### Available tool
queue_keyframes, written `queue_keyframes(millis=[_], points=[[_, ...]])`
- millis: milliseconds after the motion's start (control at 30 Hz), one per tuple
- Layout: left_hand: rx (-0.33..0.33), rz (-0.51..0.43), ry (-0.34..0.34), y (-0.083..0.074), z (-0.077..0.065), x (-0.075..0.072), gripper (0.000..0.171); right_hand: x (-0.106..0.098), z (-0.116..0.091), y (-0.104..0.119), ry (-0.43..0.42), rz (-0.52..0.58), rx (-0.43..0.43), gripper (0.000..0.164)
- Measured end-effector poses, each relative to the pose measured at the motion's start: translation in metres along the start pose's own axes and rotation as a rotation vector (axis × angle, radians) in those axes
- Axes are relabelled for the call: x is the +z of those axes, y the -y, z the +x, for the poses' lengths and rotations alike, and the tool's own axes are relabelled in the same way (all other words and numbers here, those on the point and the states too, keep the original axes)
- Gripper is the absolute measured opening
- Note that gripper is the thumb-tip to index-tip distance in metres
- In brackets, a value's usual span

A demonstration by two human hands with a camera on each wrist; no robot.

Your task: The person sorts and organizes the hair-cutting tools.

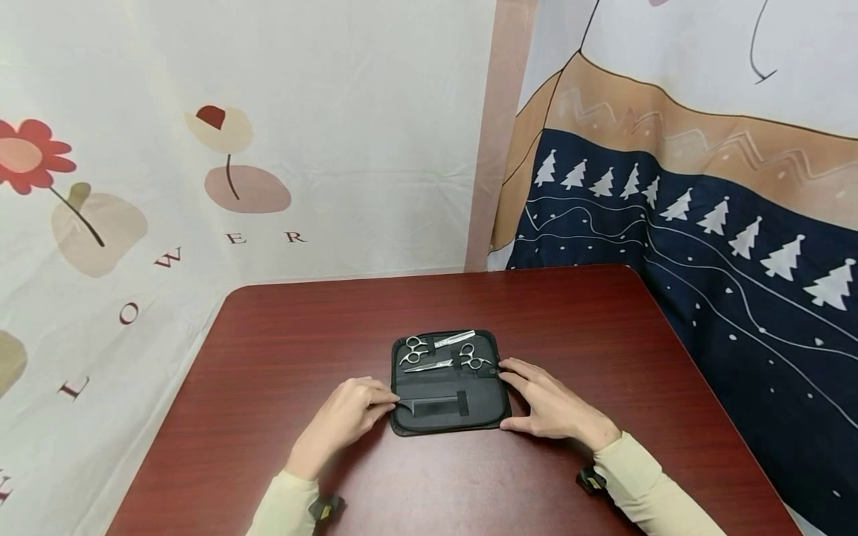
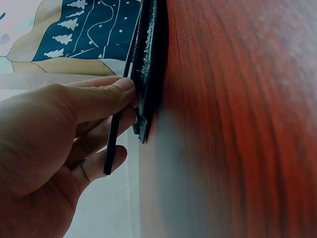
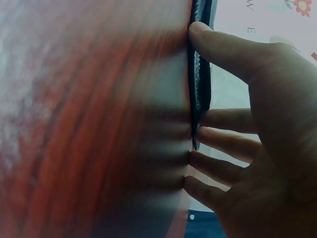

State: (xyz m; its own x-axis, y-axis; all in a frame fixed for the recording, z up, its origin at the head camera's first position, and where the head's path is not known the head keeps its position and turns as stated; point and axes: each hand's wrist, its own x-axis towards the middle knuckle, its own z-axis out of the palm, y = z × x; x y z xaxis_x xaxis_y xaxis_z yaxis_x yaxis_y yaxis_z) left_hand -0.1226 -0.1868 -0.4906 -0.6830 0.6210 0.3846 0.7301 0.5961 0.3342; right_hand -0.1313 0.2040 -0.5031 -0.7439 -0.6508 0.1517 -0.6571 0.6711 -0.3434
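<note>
A black flat case [image 1: 429,423] lies unfolded on the table. Tucked under a short strap in its lower half is a black comb [image 1: 439,406]. My left hand [image 1: 351,409] is at the case's left edge, pinching the comb's end between thumb and fingers. In the left wrist view the comb [image 2: 113,141] shows as a thin black strip running between the fingers. At the case's right side my right hand [image 1: 553,402] rests with fingers spread, thumb and fingertips touching the zippered edge [image 3: 198,79]. Two pairs of silver scissors, one upper [image 1: 454,339] and one lower [image 1: 430,366], sit in the case's upper half.
The reddish-brown wooden table [image 1: 302,327] extends around the case on all sides. Behind it hang a pale printed cloth [image 1: 375,149] and a navy cloth with white trees [image 1: 603,223]. Dark wrist devices [image 1: 326,508] sit at both cuffs.
</note>
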Motion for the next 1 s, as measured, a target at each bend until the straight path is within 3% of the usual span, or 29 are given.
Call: queue_keyframes(millis=[233, 567, 1000], points=[[-0.001, -0.047, -0.026, -0.002, 0.006, 0.007, 0.013, 0.000, -0.001, 0.001, 0.006, 0.006, 0.016, 0.081], [-0.032, -0.030, 0.021, -0.008, 0.017, 0.012, 0.010, -0.001, 0.000, 0.001, 0.002, 0.006, 0.013, 0.080], [0.017, -0.019, 0.047, -0.013, 0.030, 0.022, 0.010, 0.001, 0.000, -0.001, 0.000, 0.003, 0.006, 0.081]])
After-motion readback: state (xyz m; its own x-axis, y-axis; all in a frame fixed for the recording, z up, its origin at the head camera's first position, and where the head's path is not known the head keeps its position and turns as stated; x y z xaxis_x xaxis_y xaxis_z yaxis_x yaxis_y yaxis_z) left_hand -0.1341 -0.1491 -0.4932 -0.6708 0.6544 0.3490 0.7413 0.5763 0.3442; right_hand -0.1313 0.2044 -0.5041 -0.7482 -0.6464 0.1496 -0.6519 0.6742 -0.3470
